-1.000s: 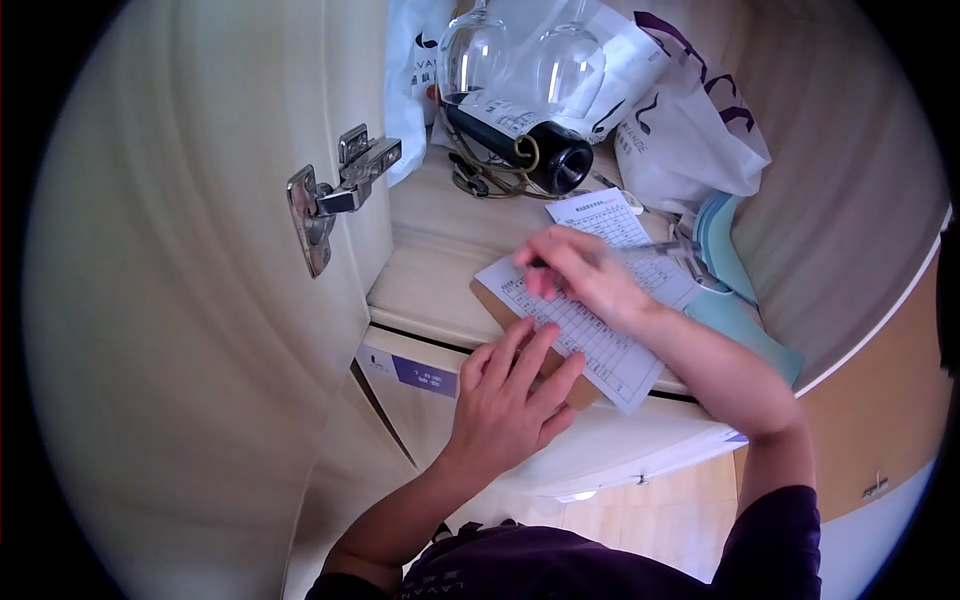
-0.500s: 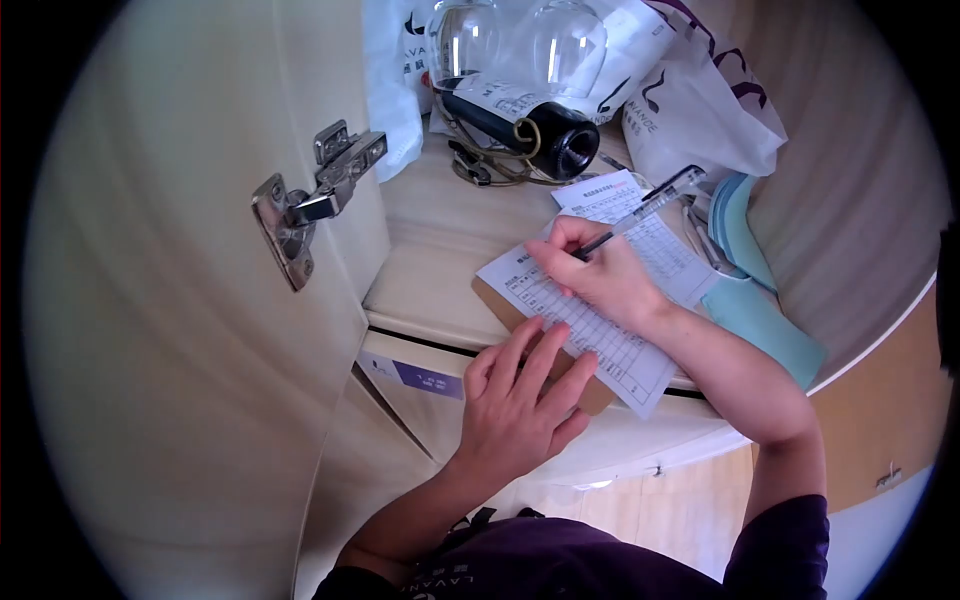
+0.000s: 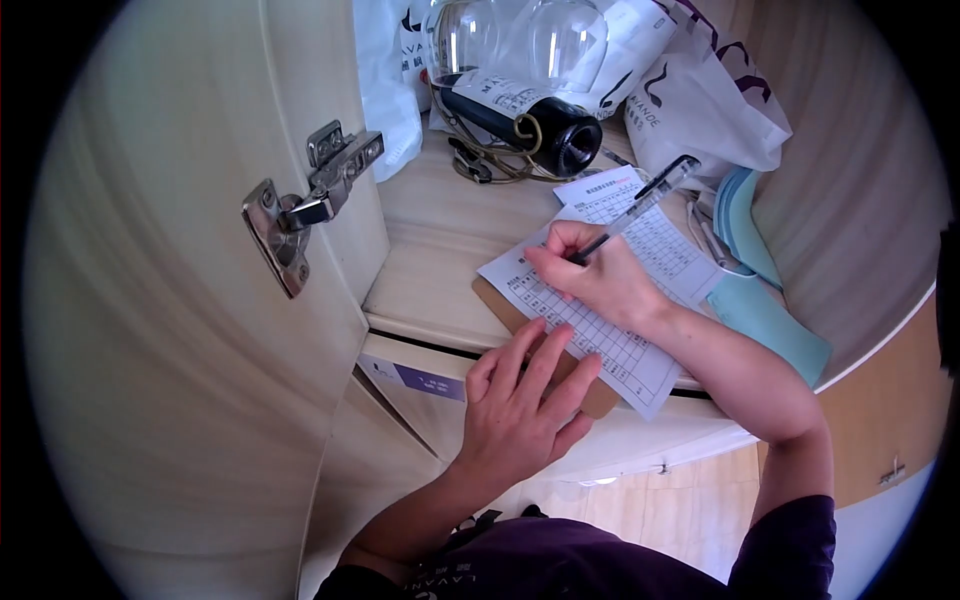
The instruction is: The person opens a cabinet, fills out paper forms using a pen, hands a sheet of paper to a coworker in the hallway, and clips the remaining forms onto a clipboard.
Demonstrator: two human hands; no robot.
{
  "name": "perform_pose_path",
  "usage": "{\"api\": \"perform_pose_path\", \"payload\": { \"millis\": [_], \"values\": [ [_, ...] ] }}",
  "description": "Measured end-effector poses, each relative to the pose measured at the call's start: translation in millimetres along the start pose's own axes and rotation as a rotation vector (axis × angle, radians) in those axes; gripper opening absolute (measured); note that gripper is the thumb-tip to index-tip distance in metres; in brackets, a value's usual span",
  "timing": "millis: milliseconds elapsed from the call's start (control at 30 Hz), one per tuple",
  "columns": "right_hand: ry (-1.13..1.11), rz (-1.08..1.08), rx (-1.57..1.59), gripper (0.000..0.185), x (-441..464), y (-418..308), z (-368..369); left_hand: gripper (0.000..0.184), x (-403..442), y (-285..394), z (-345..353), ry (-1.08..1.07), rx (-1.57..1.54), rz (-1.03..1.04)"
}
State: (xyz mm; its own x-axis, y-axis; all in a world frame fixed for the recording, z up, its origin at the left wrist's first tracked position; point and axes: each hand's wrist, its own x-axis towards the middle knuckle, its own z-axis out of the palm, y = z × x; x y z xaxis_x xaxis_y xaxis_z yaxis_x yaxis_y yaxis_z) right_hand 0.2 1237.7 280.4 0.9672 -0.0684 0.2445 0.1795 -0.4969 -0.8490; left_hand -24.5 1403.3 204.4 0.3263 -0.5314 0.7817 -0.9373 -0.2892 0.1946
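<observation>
I saw the right hand [image 3: 606, 279] pinching a pen [image 3: 632, 213] over the form [image 3: 640, 366] | left hand [image 3: 518, 410] loosely spread, resting there | apparently writing | next stroke called for steady paper

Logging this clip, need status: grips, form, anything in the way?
Right grip closed on pen, over form. Left grip open, spread at form's near edge. Form on brown backing; bottle lies farther back, clear.

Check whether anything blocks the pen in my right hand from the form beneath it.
Nothing visible stands between the pen and the form, though your right hand hides the tip. Your left hand is at the form's edge.
</observation>
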Motion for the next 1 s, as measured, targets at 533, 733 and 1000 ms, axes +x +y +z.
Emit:
{"api": "perform_pose_path", "payload": {
  "millis": [533, 733, 1000],
  "values": [
    [0.037, -0.031, -0.008, 0.028, 0.1, 1.5, -0.2, 0.049, 2.2, 1.5, -3.8, -0.015, -0.014, -0.011],
    [0.034, 0.004, 0.007, 0.029, 0.1, -0.9, 0.8, 0.053, 0.3, -0.4, 0.1, -0.004, -0.009, 0.002],
    [0.021, -0.007, 0.071, 0.029, -1.7, 0.1, -1.6, 0.053, 0.3, -0.5, 0.3, 0.001, -0.009, 0.003]
  ]
}}
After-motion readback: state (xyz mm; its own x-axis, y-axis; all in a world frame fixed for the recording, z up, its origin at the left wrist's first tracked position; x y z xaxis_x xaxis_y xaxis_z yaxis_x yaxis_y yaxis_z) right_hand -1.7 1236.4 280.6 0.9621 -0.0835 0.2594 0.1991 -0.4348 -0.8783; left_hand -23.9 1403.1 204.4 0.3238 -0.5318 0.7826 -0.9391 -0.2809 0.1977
